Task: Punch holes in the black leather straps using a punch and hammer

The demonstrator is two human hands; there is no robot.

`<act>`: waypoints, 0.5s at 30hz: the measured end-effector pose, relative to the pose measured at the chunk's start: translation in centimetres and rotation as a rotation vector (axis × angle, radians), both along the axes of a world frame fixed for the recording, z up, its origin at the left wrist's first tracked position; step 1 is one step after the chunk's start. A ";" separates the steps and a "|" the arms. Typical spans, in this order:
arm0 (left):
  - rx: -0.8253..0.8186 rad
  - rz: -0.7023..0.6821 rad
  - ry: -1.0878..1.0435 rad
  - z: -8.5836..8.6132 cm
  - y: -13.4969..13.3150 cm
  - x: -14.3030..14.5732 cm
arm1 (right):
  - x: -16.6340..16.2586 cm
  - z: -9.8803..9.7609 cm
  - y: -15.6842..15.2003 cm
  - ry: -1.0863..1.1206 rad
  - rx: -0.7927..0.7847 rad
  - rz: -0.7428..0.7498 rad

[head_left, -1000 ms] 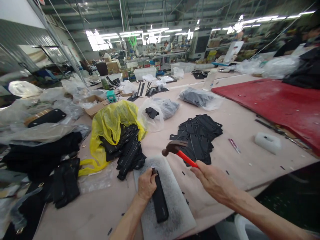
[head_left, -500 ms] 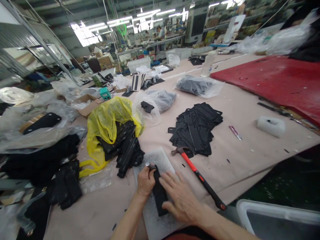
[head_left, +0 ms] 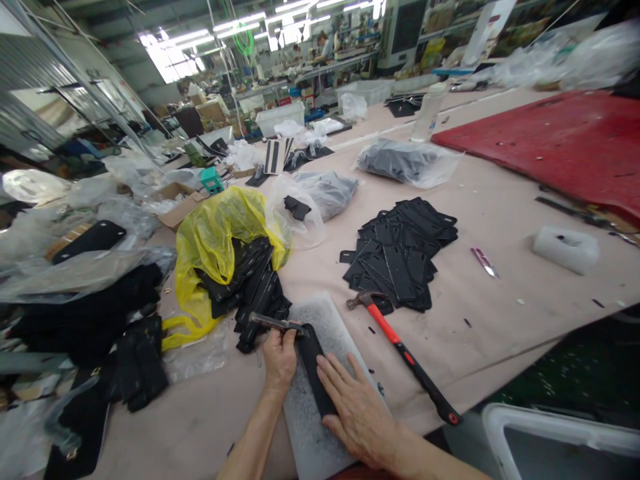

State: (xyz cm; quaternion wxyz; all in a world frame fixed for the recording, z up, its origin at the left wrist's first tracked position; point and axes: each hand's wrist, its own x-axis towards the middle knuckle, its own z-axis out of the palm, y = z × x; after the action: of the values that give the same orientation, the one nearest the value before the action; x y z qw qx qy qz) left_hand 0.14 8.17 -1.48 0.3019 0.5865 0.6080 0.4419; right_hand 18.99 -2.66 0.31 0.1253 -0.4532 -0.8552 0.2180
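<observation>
My left hand (head_left: pixel 280 360) is closed around a metal punch (head_left: pixel 270 322), which lies tilted to the left with one end at the top of a black strip (head_left: pixel 316 370). Under the strip is a pale, speckled cutting board (head_left: pixel 320 310). My right hand (head_left: pixel 357 407) rests with fingers stretched along the strip's right edge. To the right of the board lies a claw hammer (head_left: pixel 387 327) with a red and black handle. A pile of black pieces (head_left: pixel 397 257) is beyond the hammer head. More black strips (head_left: pixel 257 300) spill from a yellow plastic bag (head_left: pixel 193 243) at the left.
Clear bags with dark pieces (head_left: pixel 400 162) lie farther back. Small snips (head_left: pixel 485 263) and a white roll (head_left: pixel 565 249) are at the right, near a red sheet (head_left: pixel 560 147). A white bin (head_left: pixel 505 413) stands below the table's right edge. Black cloth (head_left: pixel 85 313) covers the left side.
The punch in my left hand has tipped over from upright to leaning left, off the strip's end. My right hand has settled flatter on the strip. The view has shifted slightly.
</observation>
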 end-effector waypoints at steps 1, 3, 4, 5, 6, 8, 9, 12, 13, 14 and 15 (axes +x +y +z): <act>0.005 0.006 0.001 0.1 -0.2 0.1 | -0.1 -0.1 0.0 -0.005 0.005 -0.003; 0.012 0.007 0.011 0.1 -0.8 0.2 | -0.3 -0.2 0.2 -0.014 0.016 -0.010; 0.015 0.003 0.016 0.1 -1.1 0.2 | -0.4 -0.2 0.5 -0.019 0.022 -0.016; 0.017 -0.001 0.019 0.1 -1.4 0.2 | -0.6 -0.3 1.0 -0.024 0.030 -0.026; 0.020 0.002 0.020 0.1 -1.6 0.2 | -0.8 -0.3 1.7 -0.029 0.040 -0.040; 0.031 0.022 0.014 0.1 -2.0 0.0 | -1.4 -0.2 3.6 -0.040 0.060 -0.078; 0.038 0.033 0.013 0.1 -2.1 -0.2 | -1.8 -0.2 4.8 -0.042 0.067 -0.097; 0.050 0.029 0.008 -0.1 -2.2 -0.6 | -2.7 -0.2 8.1 -0.029 0.063 -0.127; 0.048 0.017 0.002 -0.2 -2.2 -0.7 | -2.9 -0.2 8.9 -0.018 0.052 -0.124; 0.044 0.003 -0.007 -0.3 -2.2 -0.8 | -2.9 -0.2 9.4 -0.005 0.037 -0.117; 0.041 -0.010 -0.016 -0.5 -2.2 -0.9 | -2.8 -0.2 9.8 0.008 0.018 -0.107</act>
State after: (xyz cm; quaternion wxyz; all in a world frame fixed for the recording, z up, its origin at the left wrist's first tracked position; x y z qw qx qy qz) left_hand -0.78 5.96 -1.97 0.2969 0.5920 0.5933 0.4577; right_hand 16.23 7.14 0.07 0.1445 -0.4964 -0.8311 0.2050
